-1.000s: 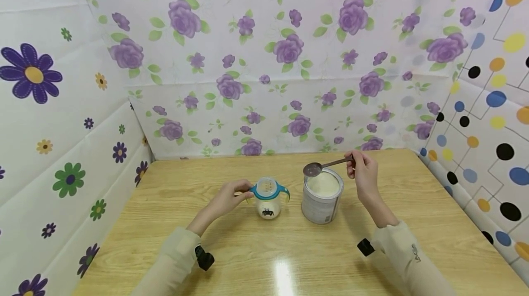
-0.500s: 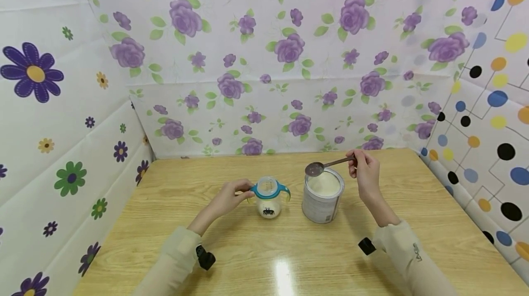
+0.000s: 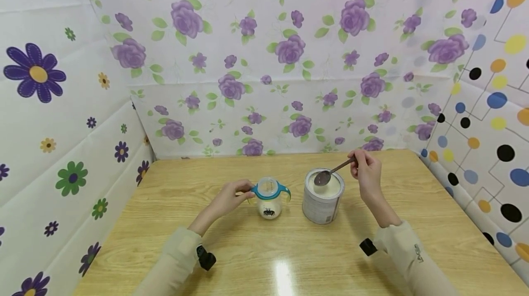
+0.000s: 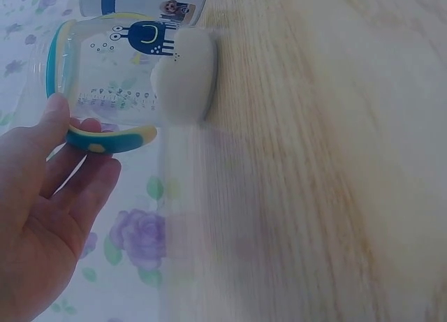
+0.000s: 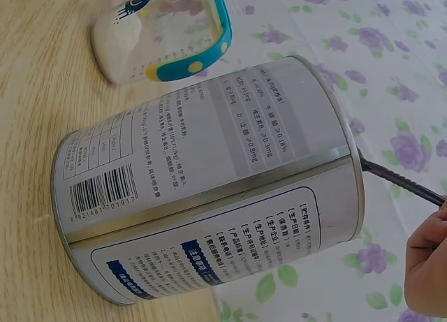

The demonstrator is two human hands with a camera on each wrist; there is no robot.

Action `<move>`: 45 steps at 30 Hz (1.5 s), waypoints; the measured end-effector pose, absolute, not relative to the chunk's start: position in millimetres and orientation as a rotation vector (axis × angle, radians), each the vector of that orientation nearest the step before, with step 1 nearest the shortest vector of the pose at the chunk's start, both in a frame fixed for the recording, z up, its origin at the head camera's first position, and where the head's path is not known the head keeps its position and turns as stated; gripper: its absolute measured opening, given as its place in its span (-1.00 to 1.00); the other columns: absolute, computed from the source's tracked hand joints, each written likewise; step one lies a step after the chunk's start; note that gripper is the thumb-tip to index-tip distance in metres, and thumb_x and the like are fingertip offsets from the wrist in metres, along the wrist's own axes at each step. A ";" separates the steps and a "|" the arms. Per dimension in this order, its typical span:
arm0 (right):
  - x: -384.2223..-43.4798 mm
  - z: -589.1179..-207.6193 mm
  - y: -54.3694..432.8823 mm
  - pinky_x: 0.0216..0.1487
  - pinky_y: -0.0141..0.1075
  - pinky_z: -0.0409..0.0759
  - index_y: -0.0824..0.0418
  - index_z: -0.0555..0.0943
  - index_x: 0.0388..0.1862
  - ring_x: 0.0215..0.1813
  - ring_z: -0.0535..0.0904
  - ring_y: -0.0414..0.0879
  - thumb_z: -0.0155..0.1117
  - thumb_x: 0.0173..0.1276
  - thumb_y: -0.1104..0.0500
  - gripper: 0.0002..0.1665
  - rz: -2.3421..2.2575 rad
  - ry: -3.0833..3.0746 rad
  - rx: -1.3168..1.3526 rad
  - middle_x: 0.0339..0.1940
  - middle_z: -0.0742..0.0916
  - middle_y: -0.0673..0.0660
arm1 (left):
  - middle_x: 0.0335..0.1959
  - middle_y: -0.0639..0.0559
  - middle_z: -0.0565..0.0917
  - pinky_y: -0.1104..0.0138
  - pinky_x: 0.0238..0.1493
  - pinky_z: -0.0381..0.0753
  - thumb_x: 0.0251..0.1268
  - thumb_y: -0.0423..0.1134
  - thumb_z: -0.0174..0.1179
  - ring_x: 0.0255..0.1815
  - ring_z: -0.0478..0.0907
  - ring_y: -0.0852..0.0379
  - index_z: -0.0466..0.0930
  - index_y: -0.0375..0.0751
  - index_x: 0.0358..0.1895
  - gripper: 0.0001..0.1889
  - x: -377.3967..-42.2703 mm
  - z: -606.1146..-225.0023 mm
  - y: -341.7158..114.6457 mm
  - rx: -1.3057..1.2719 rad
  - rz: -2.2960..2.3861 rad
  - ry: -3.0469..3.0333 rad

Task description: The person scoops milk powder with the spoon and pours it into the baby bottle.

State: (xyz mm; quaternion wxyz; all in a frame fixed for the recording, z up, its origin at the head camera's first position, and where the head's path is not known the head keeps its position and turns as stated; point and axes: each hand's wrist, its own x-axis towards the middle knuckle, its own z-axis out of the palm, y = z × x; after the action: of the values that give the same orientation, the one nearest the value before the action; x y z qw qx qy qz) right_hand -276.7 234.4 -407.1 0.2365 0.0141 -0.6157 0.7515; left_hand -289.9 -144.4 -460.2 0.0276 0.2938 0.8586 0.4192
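A clear baby bottle [image 3: 269, 207] with a blue collar and two handles stands upright on the table. My left hand [image 3: 230, 198] pinches its near-side handle [image 4: 115, 140] between thumb and fingers. White powder [image 4: 190, 77] fills the bottom of the bottle in the left wrist view. To its right is an open milk powder can [image 3: 320, 209], pale powder showing inside. My right hand [image 3: 367, 174] grips a brown spoon [image 3: 323, 178] by the handle end, the bowl tilted down within the can's mouth. Only its handle [image 5: 405, 182] shows in the right wrist view; the can hides the bowl.
The wooden table [image 3: 248, 259] meets a flower-printed cloth [image 3: 268, 103] behind the can and bottle. Patterned cloths also hang at the left and right sides. A small black wrist camera [image 3: 205, 258] sits on the left cuff, another [image 3: 368, 247] on the right.
The spoon's bowl has moved from above the can's far left rim down and to the right, into its mouth, and now tilts downward. My left hand and the bottle stay put.
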 end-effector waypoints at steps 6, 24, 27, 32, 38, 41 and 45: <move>-276.5 -409.8 233.9 -0.77 -0.48 0.14 0.22 0.59 -0.54 -0.75 0.28 -0.26 0.16 0.47 0.12 -0.64 2.029 -1.684 0.092 -0.76 0.47 -0.03 | -0.13 0.10 0.71 0.26 0.00 0.66 0.37 -0.16 0.17 -0.05 0.65 0.13 0.63 0.04 -0.08 -0.87 -289.6 -462.2 -144.6 0.910 1.309 2.645; -259.9 -392.4 224.4 -0.75 -0.48 0.25 0.41 0.62 -0.39 -0.74 0.31 -0.33 0.27 0.37 0.27 -0.80 1.640 -1.822 0.274 -0.77 0.49 -0.06 | -0.15 0.11 0.71 0.24 0.03 0.65 0.38 -0.18 0.17 -0.05 0.66 0.14 0.63 0.03 -0.11 -0.89 -289.9 -457.2 -143.6 0.912 1.279 2.660; -253.5 -387.9 218.6 -0.77 -0.50 0.29 0.47 0.62 -0.38 -0.76 0.33 -0.29 0.29 0.33 0.31 -0.81 1.550 -1.844 0.319 -0.77 0.51 -0.09 | -0.15 0.11 0.71 0.23 0.03 0.66 0.38 -0.18 0.17 -0.05 0.66 0.13 0.63 0.04 -0.11 -0.89 -290.1 -457.5 -143.7 0.907 1.280 2.655; -250.3 -387.3 209.4 -0.77 -0.49 0.41 0.41 0.64 -0.45 -0.79 0.42 -0.07 0.38 0.24 0.33 -0.86 1.457 -1.854 0.384 -0.75 0.60 -0.08 | -0.14 0.10 0.71 0.27 0.00 0.67 0.37 -0.16 0.17 -0.06 0.65 0.14 0.63 0.04 -0.10 -0.88 -289.9 -459.7 -144.5 0.901 1.286 2.645; -252.4 -390.1 199.9 -0.71 -0.50 0.48 0.41 0.63 -0.49 -0.77 0.48 0.03 0.42 0.17 0.39 -0.87 1.364 -1.842 0.425 -0.72 0.64 0.25 | -0.14 0.10 0.71 0.26 0.00 0.67 0.37 -0.13 0.16 -0.05 0.65 0.13 0.63 0.05 -0.09 -0.87 -289.4 -460.8 -145.2 0.906 1.300 2.641; -253.9 -390.9 197.0 -0.70 -0.54 0.46 0.43 0.62 -0.49 -0.78 0.49 -0.03 0.39 0.18 0.41 -0.88 1.323 -1.839 0.417 -0.73 0.63 0.28 | -0.13 0.10 0.71 0.24 0.01 0.67 0.38 -0.15 0.17 -0.05 0.65 0.12 0.63 0.05 -0.09 -0.87 -289.2 -460.4 -145.1 0.902 1.304 2.644; -255.3 -390.7 194.5 -0.67 -0.58 0.47 0.43 0.61 -0.50 -0.79 0.49 -0.06 0.38 0.19 0.42 -0.88 1.290 -1.837 0.385 -0.74 0.63 0.26 | -0.14 0.10 0.71 0.22 0.02 0.67 0.37 -0.17 0.17 -0.05 0.65 0.12 0.63 0.04 -0.11 -0.88 -289.1 -460.0 -145.3 0.898 1.295 2.657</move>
State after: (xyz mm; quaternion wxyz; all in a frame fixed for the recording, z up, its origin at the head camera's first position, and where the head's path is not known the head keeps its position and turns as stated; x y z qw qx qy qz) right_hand -255.3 194.5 -390.7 0.4188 0.1536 -0.7325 0.5143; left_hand -289.1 -145.3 -460.0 0.0261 0.2905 0.8598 0.4191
